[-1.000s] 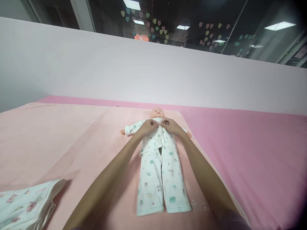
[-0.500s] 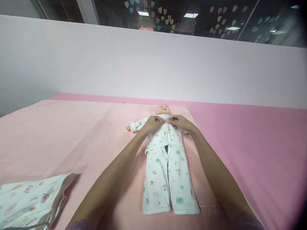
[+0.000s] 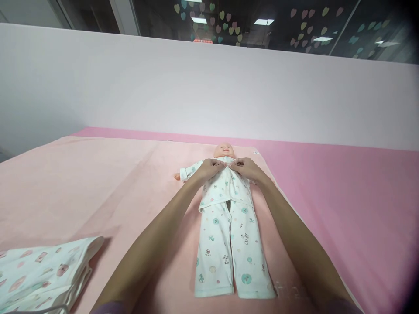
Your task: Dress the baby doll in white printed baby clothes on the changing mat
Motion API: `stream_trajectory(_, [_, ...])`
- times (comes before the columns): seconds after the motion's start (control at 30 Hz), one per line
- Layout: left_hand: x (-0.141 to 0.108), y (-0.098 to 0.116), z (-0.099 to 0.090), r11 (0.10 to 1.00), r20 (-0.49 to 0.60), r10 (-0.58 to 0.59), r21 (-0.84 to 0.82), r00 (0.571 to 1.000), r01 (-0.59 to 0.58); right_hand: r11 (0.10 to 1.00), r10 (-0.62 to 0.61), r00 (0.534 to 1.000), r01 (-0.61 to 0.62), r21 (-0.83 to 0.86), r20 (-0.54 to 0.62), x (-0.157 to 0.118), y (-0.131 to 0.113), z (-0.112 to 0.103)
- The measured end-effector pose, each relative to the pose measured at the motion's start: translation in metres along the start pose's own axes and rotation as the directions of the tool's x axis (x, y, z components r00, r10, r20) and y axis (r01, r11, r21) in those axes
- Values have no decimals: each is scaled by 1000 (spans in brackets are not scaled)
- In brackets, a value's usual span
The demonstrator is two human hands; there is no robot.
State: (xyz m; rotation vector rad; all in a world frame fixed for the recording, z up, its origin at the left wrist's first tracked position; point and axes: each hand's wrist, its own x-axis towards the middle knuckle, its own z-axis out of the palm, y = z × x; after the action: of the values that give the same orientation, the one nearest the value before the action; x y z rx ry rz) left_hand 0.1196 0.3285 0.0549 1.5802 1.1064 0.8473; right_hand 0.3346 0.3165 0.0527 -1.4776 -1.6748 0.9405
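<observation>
Doll lies on its back, head at the far end, legs toward the person. Wears white printed top and matching trousers; trouser legs flat, side by side, small dark gap at the crotch just below the top's hem. Left hand on the doll's chest, grip narrow, thumb and fingers pinched on the top's front just below the neck. Right hand opposite on the same chest, grip also narrow, pinching the top's front; fingertips of both hands close together, exact bit of fabric too small to tell. Doll's arm on the person's left sticks out sideways, sleeve cuff and small doll hand showing; other arm mostly hidden by the right hand and forearm. Under the doll, peach blanket, spreading far to its left; blanket edge runs just right of the doll. Past that edge, pink sheet. White tag on the blanket, right of doll's head. Folded printed cloth well left of and nearer than the doll's legs. Behind doll's head, white partition; above it, dark glass with heart stickers.
</observation>
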Motion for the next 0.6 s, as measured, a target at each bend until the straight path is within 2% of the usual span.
stream_trajectory(0.17, [3,0,2,999,-73,-33,-32,997,30,985,-12,985,-18,-174,-172,-11,-20,8])
stream_trajectory(0.27, [2,1,4,1000,-77,-12,-28,997,10,961,-69,967,-1,-276,-244,-18,-29,13])
stream_trajectory(0.5, [-5,11,7,999,-55,-16,31,998,18,885,-153,964,36,-464,-217,-32,-44,18])
stream_trajectory(0.6, [5,12,6,993,-134,13,120,991,3,898,-129,962,10,-440,-242,-18,-36,12])
